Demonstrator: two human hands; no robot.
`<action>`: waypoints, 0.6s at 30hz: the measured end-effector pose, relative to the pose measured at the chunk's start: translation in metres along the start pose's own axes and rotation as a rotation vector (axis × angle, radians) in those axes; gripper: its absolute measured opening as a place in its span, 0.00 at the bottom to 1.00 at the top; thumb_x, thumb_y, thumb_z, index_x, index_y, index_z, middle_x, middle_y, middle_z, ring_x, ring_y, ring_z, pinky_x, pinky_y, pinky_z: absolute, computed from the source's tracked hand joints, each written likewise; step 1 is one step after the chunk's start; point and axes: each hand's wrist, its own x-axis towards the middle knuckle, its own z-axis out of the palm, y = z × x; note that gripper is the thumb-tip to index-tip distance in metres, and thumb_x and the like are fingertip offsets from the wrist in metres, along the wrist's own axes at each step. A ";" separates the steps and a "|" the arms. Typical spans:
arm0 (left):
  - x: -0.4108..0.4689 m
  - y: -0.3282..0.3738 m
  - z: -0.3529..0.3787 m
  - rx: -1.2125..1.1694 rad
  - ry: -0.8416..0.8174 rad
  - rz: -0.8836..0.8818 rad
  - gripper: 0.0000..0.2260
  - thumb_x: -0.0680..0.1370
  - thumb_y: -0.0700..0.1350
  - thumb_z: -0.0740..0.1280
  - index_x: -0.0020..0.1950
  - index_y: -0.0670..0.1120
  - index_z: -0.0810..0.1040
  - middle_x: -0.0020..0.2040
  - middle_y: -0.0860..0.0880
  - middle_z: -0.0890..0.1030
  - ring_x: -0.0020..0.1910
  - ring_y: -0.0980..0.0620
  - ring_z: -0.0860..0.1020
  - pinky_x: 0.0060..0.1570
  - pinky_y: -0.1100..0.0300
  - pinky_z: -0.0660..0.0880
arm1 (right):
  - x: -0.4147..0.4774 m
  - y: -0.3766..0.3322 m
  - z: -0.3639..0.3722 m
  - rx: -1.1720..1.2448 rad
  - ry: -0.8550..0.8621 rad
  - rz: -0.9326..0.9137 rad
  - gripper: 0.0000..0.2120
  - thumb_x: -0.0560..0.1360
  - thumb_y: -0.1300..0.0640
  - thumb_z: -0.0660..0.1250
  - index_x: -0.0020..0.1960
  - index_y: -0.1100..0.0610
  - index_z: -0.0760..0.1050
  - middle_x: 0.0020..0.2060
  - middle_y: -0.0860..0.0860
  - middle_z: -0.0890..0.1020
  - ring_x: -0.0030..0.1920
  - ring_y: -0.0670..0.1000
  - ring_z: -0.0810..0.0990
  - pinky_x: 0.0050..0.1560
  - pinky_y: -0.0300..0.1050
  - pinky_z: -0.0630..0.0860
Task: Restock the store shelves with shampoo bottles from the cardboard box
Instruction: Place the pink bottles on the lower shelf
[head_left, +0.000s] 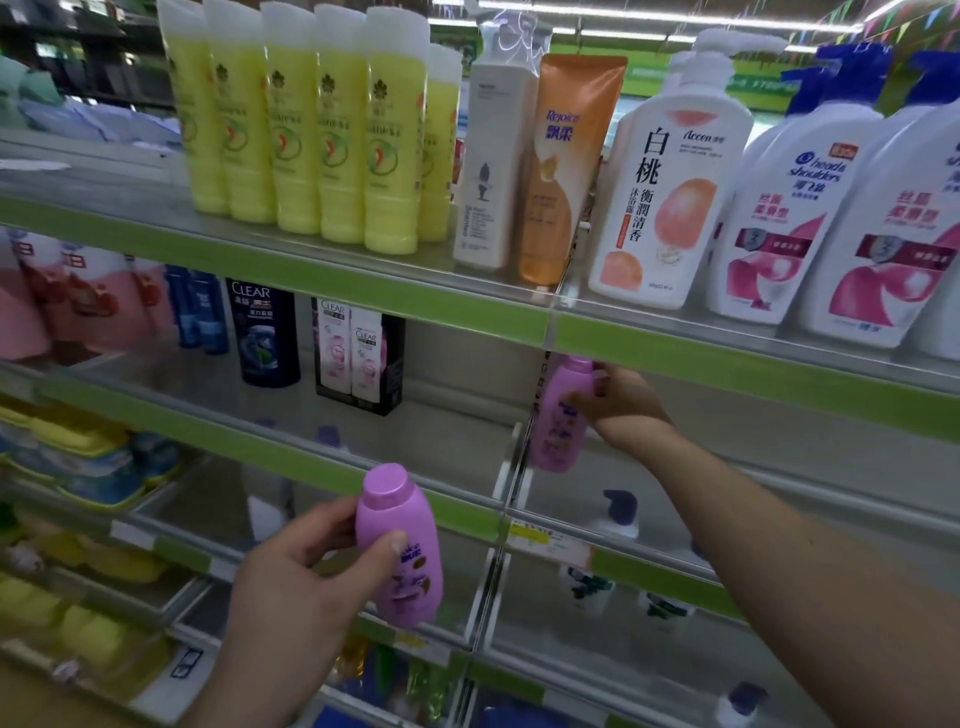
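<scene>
My left hand (306, 571) grips a pink-purple shampoo bottle (402, 540) upright in front of the green edge of the second shelf (291, 457). My right hand (621, 402) reaches forward and holds a second pink-purple shampoo bottle (558, 421) at the divider of that same shelf, just under the upper shelf's green edge (727, 358). The bottle stands upright with its cap near that edge. The cardboard box is out of sight.
On the top shelf stand yellow tubes (306, 135), an orange tube (563, 171), a white peach bottle (670, 197) and white pump bottles (779, 208). A dark Clear bottle (265, 332) and a boxed twin pack (358, 353) stand on the second shelf. Lower shelves hold more goods.
</scene>
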 end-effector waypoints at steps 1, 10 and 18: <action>0.003 0.003 0.002 -0.009 0.000 -0.007 0.15 0.62 0.55 0.77 0.48 0.65 0.85 0.45 0.59 0.87 0.45 0.63 0.83 0.46 0.64 0.76 | 0.000 0.001 -0.001 0.018 -0.010 0.004 0.13 0.76 0.55 0.70 0.59 0.55 0.81 0.52 0.55 0.85 0.52 0.57 0.83 0.58 0.56 0.79; 0.022 0.029 0.027 -0.054 -0.078 0.025 0.11 0.64 0.54 0.77 0.43 0.67 0.84 0.45 0.61 0.86 0.45 0.64 0.83 0.41 0.69 0.78 | 0.000 0.005 -0.006 0.007 -0.040 0.010 0.08 0.77 0.52 0.69 0.54 0.51 0.82 0.49 0.51 0.85 0.46 0.51 0.82 0.40 0.40 0.75; 0.035 0.034 0.051 -0.114 -0.121 0.029 0.15 0.61 0.58 0.76 0.47 0.63 0.85 0.45 0.55 0.87 0.45 0.57 0.85 0.50 0.49 0.82 | -0.019 0.010 -0.018 0.057 -0.090 0.064 0.10 0.72 0.47 0.75 0.48 0.40 0.74 0.45 0.43 0.81 0.47 0.48 0.81 0.48 0.43 0.79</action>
